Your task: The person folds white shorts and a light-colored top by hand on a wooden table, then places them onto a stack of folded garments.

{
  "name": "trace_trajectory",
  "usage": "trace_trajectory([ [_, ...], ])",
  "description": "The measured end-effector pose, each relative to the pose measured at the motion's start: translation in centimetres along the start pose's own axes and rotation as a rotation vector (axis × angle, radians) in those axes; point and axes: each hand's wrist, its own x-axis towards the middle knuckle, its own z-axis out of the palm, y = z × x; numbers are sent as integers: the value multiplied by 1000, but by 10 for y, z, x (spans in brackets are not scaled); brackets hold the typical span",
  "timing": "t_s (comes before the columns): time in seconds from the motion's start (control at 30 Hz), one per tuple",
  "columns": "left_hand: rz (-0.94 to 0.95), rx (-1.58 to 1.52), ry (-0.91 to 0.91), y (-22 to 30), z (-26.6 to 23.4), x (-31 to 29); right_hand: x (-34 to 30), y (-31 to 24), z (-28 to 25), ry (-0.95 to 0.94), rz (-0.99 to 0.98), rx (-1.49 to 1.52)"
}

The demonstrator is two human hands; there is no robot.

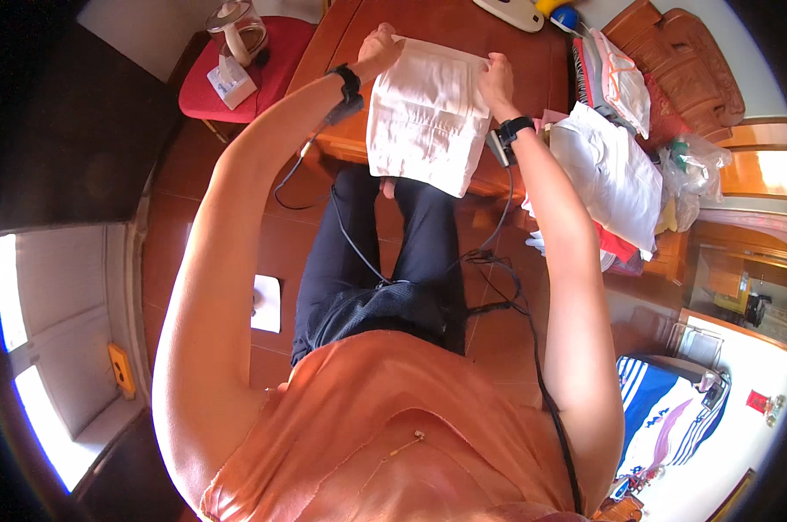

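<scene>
A white cloth (428, 113), folded into a rough rectangle with creases across its middle, is spread between my hands. Its far part lies over the reddish-brown table (533, 61), and its near end hangs past the front edge above my knees. My left hand (380, 50) is closed on the far left corner. At the far right corner, my right hand (498, 84) grips the cloth's edge, fingers curled and thumb side up. Both wrists wear black bands with small devices and cables. I cannot tell what kind of garment or linen the cloth is.
On the right, a pile of white clothes (598, 165) lies beside more folded garments (620, 83) on a carved wooden chair (672, 61). A red stool (280, 65) at the left bears a glass jug (246, 39) and a tissue box (231, 84). Cables (515, 287) hang near my legs.
</scene>
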Motion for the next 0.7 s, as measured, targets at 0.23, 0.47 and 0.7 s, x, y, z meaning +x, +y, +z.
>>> trace_trajectory([
  [0.23,741,587,-84,-13,31,-48,-43,3,15,-78,-554,-145],
  [0.47,616,822,-272,-20,34,-63,-73,18,26,-297,-517,-500],
  [0.7,817,354,-289,-39,-24,-118,-132,19,-45,-201,-490,-166],
])
